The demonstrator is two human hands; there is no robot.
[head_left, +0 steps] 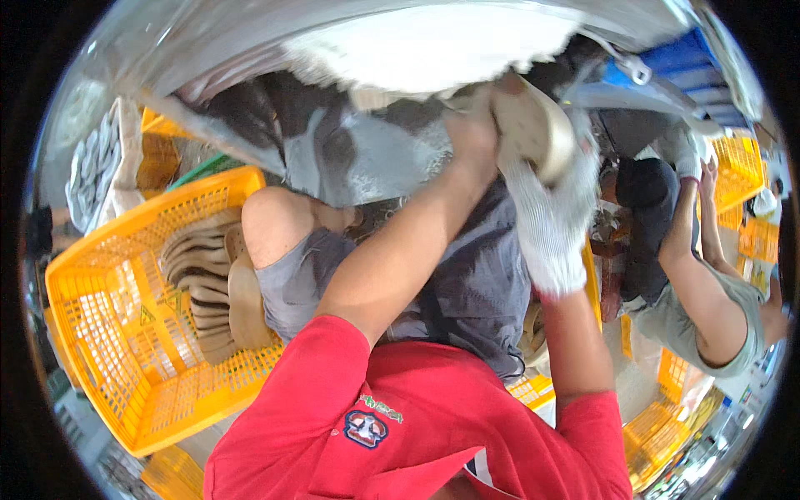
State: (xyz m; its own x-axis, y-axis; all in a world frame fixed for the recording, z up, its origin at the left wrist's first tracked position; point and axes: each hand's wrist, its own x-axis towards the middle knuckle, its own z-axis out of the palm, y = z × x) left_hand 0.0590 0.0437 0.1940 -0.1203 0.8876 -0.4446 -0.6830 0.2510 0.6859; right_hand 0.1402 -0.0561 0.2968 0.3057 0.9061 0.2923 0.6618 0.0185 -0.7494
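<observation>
A beige shoe sole with small dark marks on its face is held in front of me at the upper centre, its edge slightly blurred. My left hand, bare, is closed on the sole's left side; its fingertips are partly hidden. From below and the right, my right hand, in a white knitted glove, wraps round the sole, smeared a little by motion. Just above the hands is a bright white mass with a ragged, fluffy edge, close to the sole; whether they touch I cannot tell.
A yellow plastic basket at my left knee holds several stacked beige soles. Grey metal housing curves over the top. On the right another person in a green shirt and white glove works beside more yellow baskets.
</observation>
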